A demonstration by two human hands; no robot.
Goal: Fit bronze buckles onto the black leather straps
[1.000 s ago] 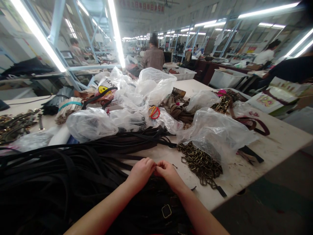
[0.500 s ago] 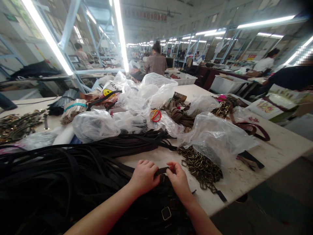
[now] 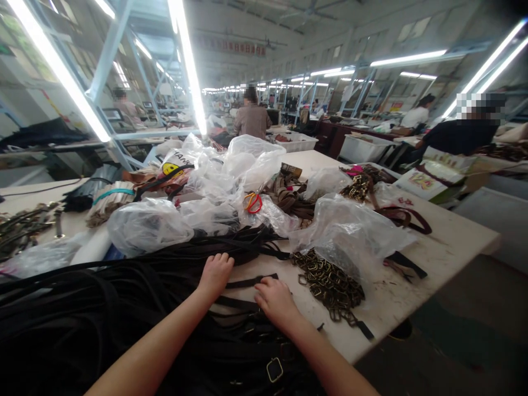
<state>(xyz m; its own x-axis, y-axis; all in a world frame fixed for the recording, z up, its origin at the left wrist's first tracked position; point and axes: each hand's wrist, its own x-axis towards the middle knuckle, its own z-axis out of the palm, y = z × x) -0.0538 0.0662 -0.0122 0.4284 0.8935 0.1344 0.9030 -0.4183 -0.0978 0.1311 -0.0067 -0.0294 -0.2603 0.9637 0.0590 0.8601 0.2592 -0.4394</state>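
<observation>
Long black straps (image 3: 124, 308) cover the table's left and front. My left hand (image 3: 216, 273) rests over them with its fingers curled down; what is under the fingertips is hidden. To its right, my right hand (image 3: 274, 298) has bent fingers beside the free end of a black strap (image 3: 253, 281); whether it grips anything is unclear. A square metal buckle (image 3: 274, 369) lies on the black straps below my right hand. Right of that hand is a heap of brass-coloured buckles (image 3: 330, 283), partly under a clear plastic bag (image 3: 350, 236).
Plastic bags (image 3: 150, 225), red-handled scissors (image 3: 253, 203) and brown straps (image 3: 289, 192) lie farther back. Metal hardware (image 3: 25, 225) sits at the left. The table edge (image 3: 437, 294) runs along the right. People sit at benches behind.
My left hand has moved left and up, away from my right hand, which has also shifted left. The strap end held between them now lies loose-looking near the right fingers. The view has turned right.
</observation>
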